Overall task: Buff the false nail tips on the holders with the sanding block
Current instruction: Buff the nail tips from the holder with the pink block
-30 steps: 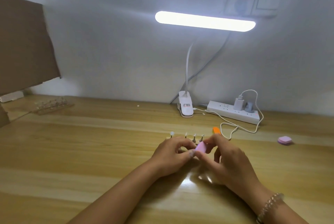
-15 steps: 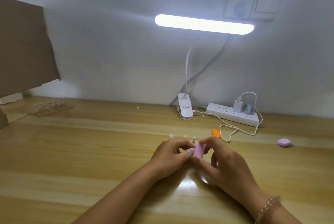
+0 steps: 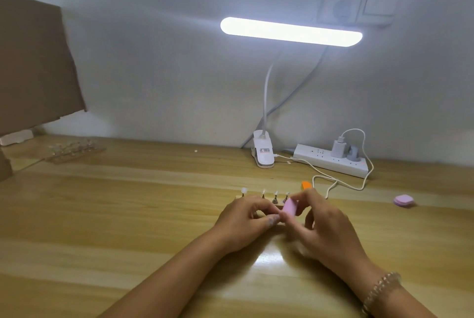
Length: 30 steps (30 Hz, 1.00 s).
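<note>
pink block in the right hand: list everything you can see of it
The sanding block is a small pink pad with rounded corners, matte and foam-like. The right hand pinches it, tilted, with a broad face towards the camera. It is held over the table, just in front of the row of holders, and meets the left hand at its fingertips. What it rubs is hidden.

My right grip [image 3: 331, 228] pinches the pink sanding block [image 3: 291, 208], tilted, above the surface [image 3: 128, 215]. Left grip [image 3: 243, 222] curled, touching the block's lower edge; what it holds is hidden. Nail tips on holders [image 3: 275, 194] just behind. Orange piece [image 3: 306, 185] and power strip [image 3: 331, 162] farther back.
</note>
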Each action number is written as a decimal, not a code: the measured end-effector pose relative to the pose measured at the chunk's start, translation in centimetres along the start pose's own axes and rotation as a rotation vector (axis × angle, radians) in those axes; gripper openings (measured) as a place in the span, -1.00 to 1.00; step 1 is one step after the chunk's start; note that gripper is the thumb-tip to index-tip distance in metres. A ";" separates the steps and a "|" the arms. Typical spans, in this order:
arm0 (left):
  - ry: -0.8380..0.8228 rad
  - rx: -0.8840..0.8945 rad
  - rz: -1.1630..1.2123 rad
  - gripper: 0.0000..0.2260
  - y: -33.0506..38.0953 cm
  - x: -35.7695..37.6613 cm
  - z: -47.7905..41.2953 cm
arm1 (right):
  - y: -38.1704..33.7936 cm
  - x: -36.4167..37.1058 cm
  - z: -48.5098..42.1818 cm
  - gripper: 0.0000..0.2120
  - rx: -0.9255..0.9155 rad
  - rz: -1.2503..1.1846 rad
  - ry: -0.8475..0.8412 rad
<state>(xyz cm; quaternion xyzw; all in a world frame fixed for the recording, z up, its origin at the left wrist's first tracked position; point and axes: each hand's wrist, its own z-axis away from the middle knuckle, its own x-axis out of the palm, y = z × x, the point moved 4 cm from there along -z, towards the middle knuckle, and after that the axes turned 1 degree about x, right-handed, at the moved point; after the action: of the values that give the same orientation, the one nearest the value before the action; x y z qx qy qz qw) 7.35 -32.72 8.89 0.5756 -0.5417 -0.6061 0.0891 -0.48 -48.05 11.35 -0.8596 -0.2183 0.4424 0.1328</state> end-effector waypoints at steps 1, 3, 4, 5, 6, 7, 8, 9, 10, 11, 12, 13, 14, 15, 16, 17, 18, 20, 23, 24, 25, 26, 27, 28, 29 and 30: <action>-0.003 0.002 -0.003 -0.90 0.0 0.0 0.0 | 0.1 0.0 0.0 -0.77 0.000 0.005 0.004; -0.012 0.005 -0.013 -0.89 -0.1 0.0 0.0 | -0.6 0.2 0.4 -0.77 -0.067 0.049 -0.033; -0.014 0.006 -0.017 -0.88 -0.1 0.0 0.0 | -0.9 0.3 0.5 -0.77 -0.087 0.050 -0.054; -0.010 0.004 -0.019 -0.87 -0.1 0.0 0.0 | -0.8 0.3 0.4 -0.77 -0.071 0.037 -0.062; -0.005 0.004 -0.021 -0.88 -0.1 0.0 0.0 | -0.5 0.2 0.2 -0.78 -0.036 0.018 -0.051; -0.003 0.006 -0.023 -0.89 -0.1 0.0 0.0 | -0.1 0.1 0.1 -0.79 0.002 0.008 -0.029; -0.003 0.012 -0.021 -0.89 -0.1 0.0 0.0 | 0.1 0.0 0.0 -0.79 0.015 0.010 -0.020; -0.005 0.020 -0.017 -0.89 -0.1 0.0 0.0 | 0.0 0.0 0.1 -0.79 -0.009 0.025 -0.026; -0.007 0.027 -0.015 -0.88 -0.1 0.0 0.1 | -0.3 0.1 0.3 -0.78 -0.044 0.039 -0.043; -0.005 0.032 -0.017 -0.88 -0.1 0.0 0.1 | -0.7 0.3 0.5 -0.77 -0.073 0.032 -0.058; 0.000 0.036 -0.021 -0.88 -0.1 0.0 0.0 | -0.8 0.3 0.6 -0.76 -0.066 0.012 -0.061; 0.003 0.040 -0.027 -0.88 -0.1 0.0 0.0 | -0.5 0.3 0.4 -0.77 -0.031 -0.022 -0.042; 0.002 0.044 -0.032 -0.89 0.0 0.0 0.0 | 0.0 0.2 0.1 -0.78 0.018 -0.046 -0.014; 0.001 0.049 -0.032 -0.89 0.1 0.0 0.0 | 0.5 0.1 -0.1 -0.79 0.048 -0.054 -0.001; 0.001 0.053 -0.023 -0.89 0.1 0.0 0.0 | 0.7 0.1 -0.2 -0.79 0.040 -0.047 -0.007; 0.006 0.056 -0.007 -0.89 0.2 0.0 0.1 | 0.5 0.2 -0.1 -0.78 0.011 -0.040 -0.019; 0.013 0.056 0.014 -0.88 0.2 -0.1 0.1 | 0.3 0.3 0.1 -0.75 -0.014 -0.044 -0.025; 0.018 0.053 0.032 -0.87 0.3 -0.3 0.1 | 0.2 0.2 0.3 -0.71 -0.001 -0.080 -0.013; 0.013 0.053 0.003 -0.86 0.4 -0.1 0.1 | 0.5 0.2 0.0 -0.68 0.037 -0.086 -0.011; 0.010 0.051 0.004 -0.86 0.4 -0.1 0.1 | 0.3 0.2 0.1 -0.67 0.029 -0.090 -0.008; 0.004 0.048 0.002 -0.86 0.4 -0.1 0.2 | 0.1 0.2 0.2 -0.66 0.006 -0.084 -0.005; -0.005 0.046 -0.011 -0.86 0.4 -0.1 0.2 | -0.3 0.2 0.3 -0.65 -0.020 -0.068 -0.006; -0.014 0.045 -0.026 -0.86 0.4 -0.1 0.3 | -0.6 0.1 0.3 -0.64 -0.041 -0.050 -0.007; -0.019 0.044 -0.032 -0.86 0.4 -0.1 0.2 | -0.7 0.1 0.2 -0.63 -0.034 -0.037 -0.006; -0.022 0.045 -0.029 -0.86 0.4 -0.1 0.1 | -0.5 0.0 0.1 -0.64 -0.007 -0.034 0.004; -0.024 0.046 -0.029 -0.85 0.5 -0.1 0.2 | -0.1 -0.1 0.0 -0.66 0.025 -0.034 0.020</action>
<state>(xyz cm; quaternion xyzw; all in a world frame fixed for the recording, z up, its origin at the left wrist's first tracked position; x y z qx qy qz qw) 7.01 -32.76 9.25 0.5780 -0.5479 -0.6017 0.0604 -0.53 -48.02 11.50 -0.8585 -0.2262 0.4340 0.1531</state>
